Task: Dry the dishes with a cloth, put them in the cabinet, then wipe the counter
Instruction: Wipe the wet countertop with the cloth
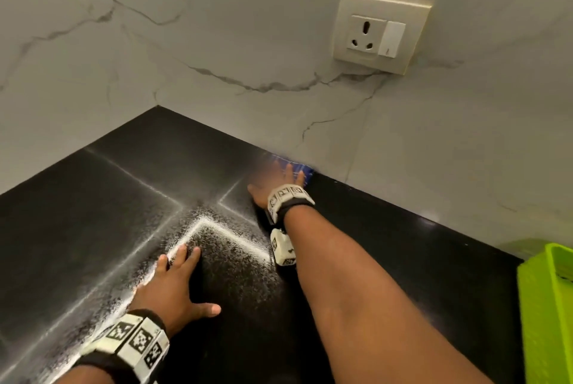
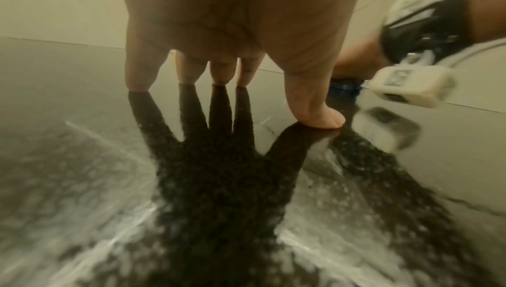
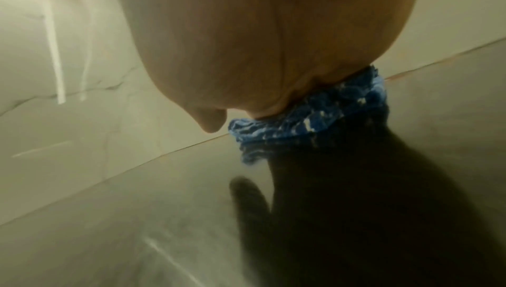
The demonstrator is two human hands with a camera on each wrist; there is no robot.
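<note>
While under flat R hand (image 1: pixel 279 180), blue cloth (image 1: pixel 299 168) by wall; L hand (image 1: pixel 169 286) flat, far.

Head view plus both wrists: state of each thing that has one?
left hand: flat on the counter, fingers spread, holds nothing.
right hand: pressed on the blue cloth, fingers straight.
blue cloth: bunched under the right hand, at the wall edge.
counter: black, glossy, bare where it shows.
wall socket: nothing plugged in.
green bin: at right edge, contents not visible.
</note>
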